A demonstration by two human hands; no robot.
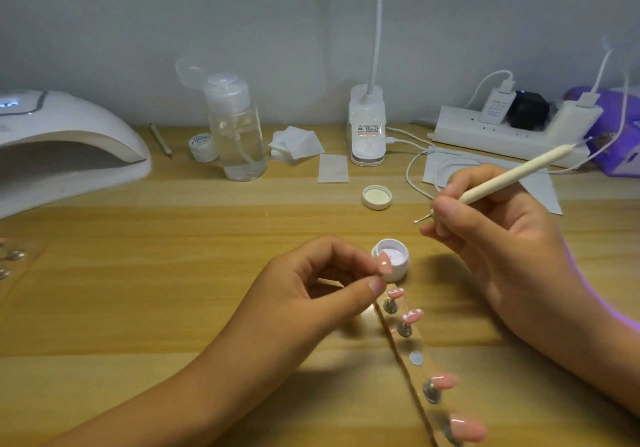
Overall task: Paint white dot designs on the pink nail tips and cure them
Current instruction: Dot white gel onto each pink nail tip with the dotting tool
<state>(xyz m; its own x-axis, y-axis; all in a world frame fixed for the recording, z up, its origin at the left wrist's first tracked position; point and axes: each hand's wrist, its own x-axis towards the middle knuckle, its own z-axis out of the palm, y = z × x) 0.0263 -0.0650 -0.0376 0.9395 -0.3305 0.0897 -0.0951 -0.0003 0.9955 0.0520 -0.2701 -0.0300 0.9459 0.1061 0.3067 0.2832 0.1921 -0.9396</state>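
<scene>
Pinched between the thumb and forefinger of the left hand [311, 287] is a single pink nail tip [383, 263], which is raised just in front of the left rim of the open white gel pot [398, 271]; the other fingers are curled under. Whether dots have been placed on this tip cannot be told.

A cream dotting tool [502, 178] is gripped pen-fashion by the right hand [502, 238], above and to the right of the pot. Its small metal end, on which a white bead is carried, is pointed left and is kept apart from both the pot and the held tip.

A clear holder strip [420, 374] is laid on the wooden table [173, 273] from just below the pot toward the lower right. Four tips are mounted on it: the two dotted tips [396, 293] nearest the pot are marked with white dots, and the two plain tips [445, 380] farther from it are unmarked. One bare metal disc [416, 358] is left between the two pairs.

The pot's lid [376, 197] is set upside down behind the pot. A white curing lamp [69, 141] is placed far to the pot's left, and a clear pump bottle [239, 127] is stood behind and left of it.
</scene>
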